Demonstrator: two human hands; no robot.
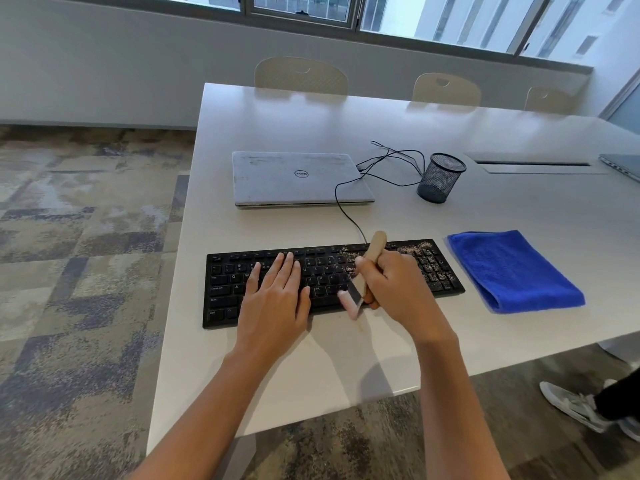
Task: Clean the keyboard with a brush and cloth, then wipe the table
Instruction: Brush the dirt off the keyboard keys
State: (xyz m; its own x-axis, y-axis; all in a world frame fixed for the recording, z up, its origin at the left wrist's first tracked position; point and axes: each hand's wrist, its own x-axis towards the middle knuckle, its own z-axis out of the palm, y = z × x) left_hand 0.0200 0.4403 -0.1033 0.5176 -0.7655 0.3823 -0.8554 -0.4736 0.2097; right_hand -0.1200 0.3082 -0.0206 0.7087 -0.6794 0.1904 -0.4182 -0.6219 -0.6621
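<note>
Head view: the black keyboard lies lengthwise left to right near the front edge of the white table. The left hand rests flat on its keys, fingers straight and close together. The right hand grips the brush, handle tilted up and away, bristles down at the keyboard's near edge. The folded blue cloth lies just right of the keyboard.

Brush bristles blurred, keyboard keys hidden under left hand, second laptop cropped
</note>
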